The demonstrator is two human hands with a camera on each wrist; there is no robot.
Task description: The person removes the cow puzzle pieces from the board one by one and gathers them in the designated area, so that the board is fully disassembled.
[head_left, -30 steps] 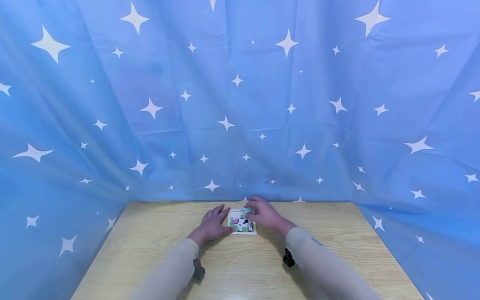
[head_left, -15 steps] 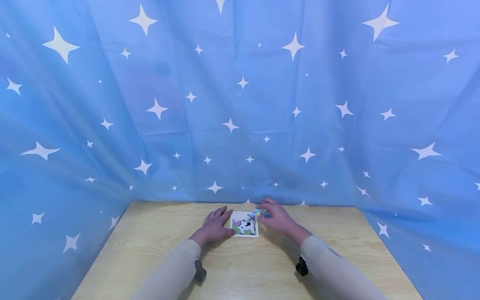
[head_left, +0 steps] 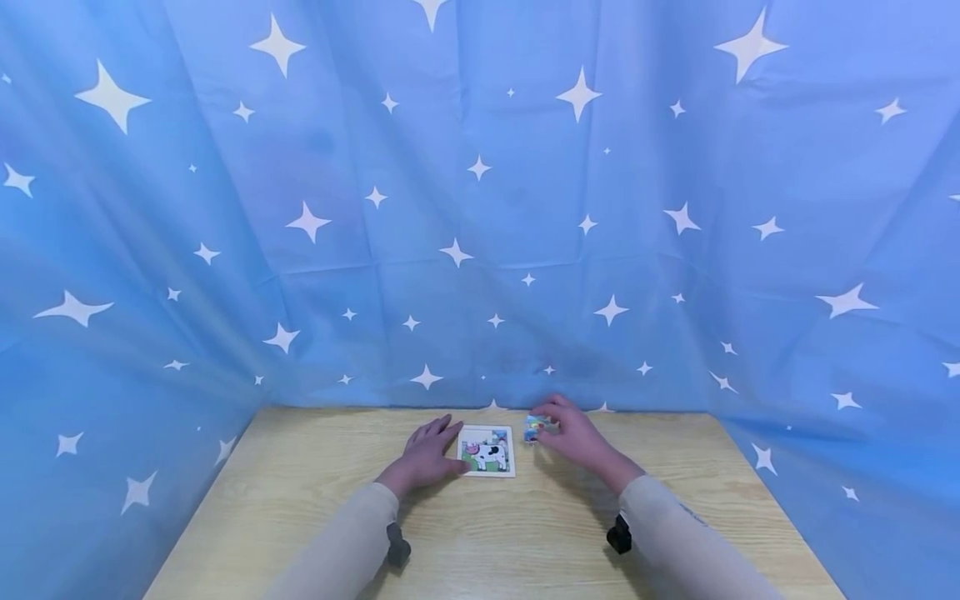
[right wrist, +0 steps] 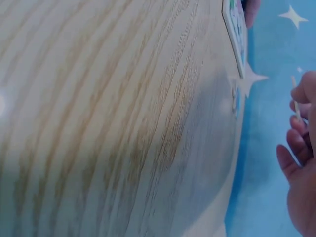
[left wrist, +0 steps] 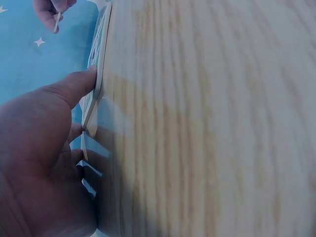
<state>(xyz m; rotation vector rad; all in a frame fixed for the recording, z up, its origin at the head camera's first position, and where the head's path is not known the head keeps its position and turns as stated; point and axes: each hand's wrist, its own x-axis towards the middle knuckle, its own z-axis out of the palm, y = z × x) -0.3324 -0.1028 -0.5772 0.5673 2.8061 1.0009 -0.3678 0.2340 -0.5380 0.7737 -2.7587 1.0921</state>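
Observation:
A square puzzle tray (head_left: 487,475) with a pale border and a black-and-white cow picture lies near the table's back edge. A bare patch shows at the tray's upper left. My left hand (head_left: 427,454) rests at its left side, thumb on the lower left corner and the other fingers stretched along the edge. To the right of the tray, my right hand (head_left: 577,437) pinches a small colourful puzzle piece (head_left: 537,422) between thumb and fingers. In the right wrist view the held piece appears edge-on, raised off the table. Below it another thin puzzle piece (right wrist: 236,101) lies on the tabletop.
The wooden table (head_left: 480,533) reaches back to a blue curtain (head_left: 480,250) with white stars, which also hangs at both sides. Black wrist devices (head_left: 619,535) are worn on both sleeved arms.
My right hand has moved from over the tray to its right with the puzzle piece, uncovering the tray's upper part. The left hand keeps its place at the tray.

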